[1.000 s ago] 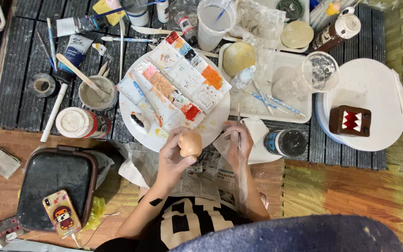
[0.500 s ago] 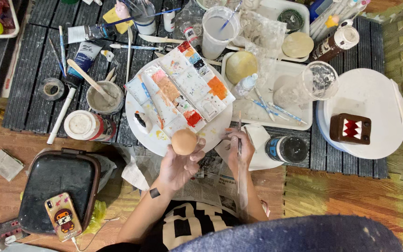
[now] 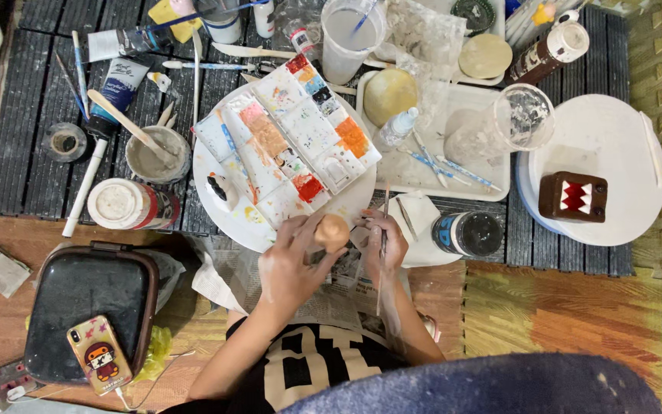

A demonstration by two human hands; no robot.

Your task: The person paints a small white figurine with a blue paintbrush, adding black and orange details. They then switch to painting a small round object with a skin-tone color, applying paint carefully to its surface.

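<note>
While the left hand (image 3: 294,257) gripped a small round clay-coloured ball (image 3: 332,232) with its fingers closed around it, the right hand (image 3: 381,244) was closed on a thin paintbrush (image 3: 383,230) that stood nearly upright in the frame, just beside the ball. The ball was in the lower middle of the frame, at the lower edge of a round white plate (image 3: 227,218). On this plate lay a white paint palette (image 3: 293,138) with orange, red and pink wells, tilted across the centre. Left of the plate stood a grey cup (image 3: 158,153) with a wooden stick in it, and below it a jar with white lid (image 3: 120,203). At the lower left was a black case (image 3: 86,307) with a phone (image 3: 99,354) on top. At the right of the frame a brown block with white teeth (image 3: 574,196) sat on a round white board (image 3: 614,146). A dark jar (image 3: 469,234) stood near the right hand, and sheets of newspaper (image 3: 331,299) lay under both hands
</note>
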